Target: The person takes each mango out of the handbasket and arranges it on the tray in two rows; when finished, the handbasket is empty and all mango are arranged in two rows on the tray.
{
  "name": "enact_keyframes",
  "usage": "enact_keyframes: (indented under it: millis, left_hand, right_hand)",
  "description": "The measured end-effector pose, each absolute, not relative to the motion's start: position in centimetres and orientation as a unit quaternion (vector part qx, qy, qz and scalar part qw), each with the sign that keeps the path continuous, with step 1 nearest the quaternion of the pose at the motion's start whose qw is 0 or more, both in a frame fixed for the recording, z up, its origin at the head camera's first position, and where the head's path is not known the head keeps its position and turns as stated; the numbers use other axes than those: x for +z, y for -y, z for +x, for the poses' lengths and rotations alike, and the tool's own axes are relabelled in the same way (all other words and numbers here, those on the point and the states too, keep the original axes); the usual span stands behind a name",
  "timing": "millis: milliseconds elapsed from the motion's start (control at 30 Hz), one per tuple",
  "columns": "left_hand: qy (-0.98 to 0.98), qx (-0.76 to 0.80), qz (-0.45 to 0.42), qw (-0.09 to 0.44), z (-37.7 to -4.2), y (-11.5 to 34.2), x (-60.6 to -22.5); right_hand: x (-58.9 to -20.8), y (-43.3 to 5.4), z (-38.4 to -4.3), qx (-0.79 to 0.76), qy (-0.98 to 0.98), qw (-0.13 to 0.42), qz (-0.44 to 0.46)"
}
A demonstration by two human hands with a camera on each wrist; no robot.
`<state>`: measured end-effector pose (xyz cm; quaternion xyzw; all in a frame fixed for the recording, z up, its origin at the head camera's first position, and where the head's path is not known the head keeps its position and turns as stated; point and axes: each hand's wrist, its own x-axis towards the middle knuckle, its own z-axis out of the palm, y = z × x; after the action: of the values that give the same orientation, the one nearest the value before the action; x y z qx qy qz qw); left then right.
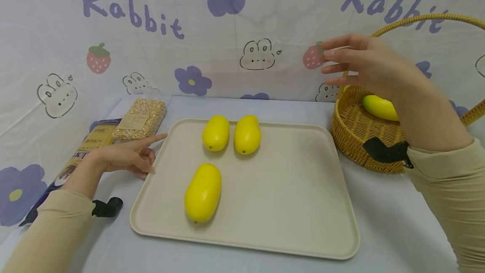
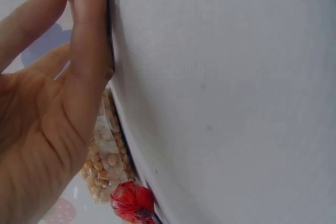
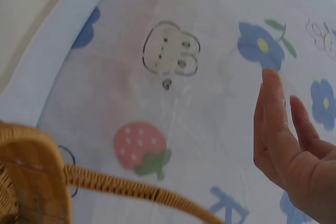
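My left hand (image 1: 126, 155) is at the left rim of a beige tray (image 1: 288, 188), its index finger stretched out along the edge and the other fingers bent in at the rim. In the left wrist view a sliver of beige rim shows between the fingers. Three smooth yellow papaya-like fruits lie on the tray: a front one (image 1: 203, 193), a back left one (image 1: 216, 133) and a back right one (image 1: 247, 135). My right hand (image 1: 373, 64) is raised over a wicker basket (image 1: 342, 113), fingers loosely extended and holding nothing. Inside the basket lies a yellow-green fruit (image 1: 380, 108).
Left of the tray lie a clear bag of tan kernels (image 1: 142, 115) and a gold-and-blue packet (image 1: 94, 138). A red wrapped ball (image 2: 132, 202) shows beside the kernels in the left wrist view. The basket's tall handle (image 3: 142, 191) arches up near my right hand. A printed cloth hangs behind.
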<state>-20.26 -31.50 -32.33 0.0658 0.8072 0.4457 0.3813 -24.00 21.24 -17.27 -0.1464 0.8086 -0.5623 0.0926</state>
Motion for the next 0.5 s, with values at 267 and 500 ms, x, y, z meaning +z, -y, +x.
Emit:
enact_keyframes:
  millis: [267, 500]
  left_hand:
    - [-0.809, 0.443, 0.062, 0.381, -20.4, 31.5, -32.3]
    - [-0.808, 0.445, 0.064, 0.382, -20.3, 31.5, -32.3]
  right_hand:
    - [-17.4, -26.6, -25.7, -0.551, -0.807, 0.127, -0.17]
    - [-18.1, -30.2, -27.1, -0.463, -0.855, 0.149, -0.178]
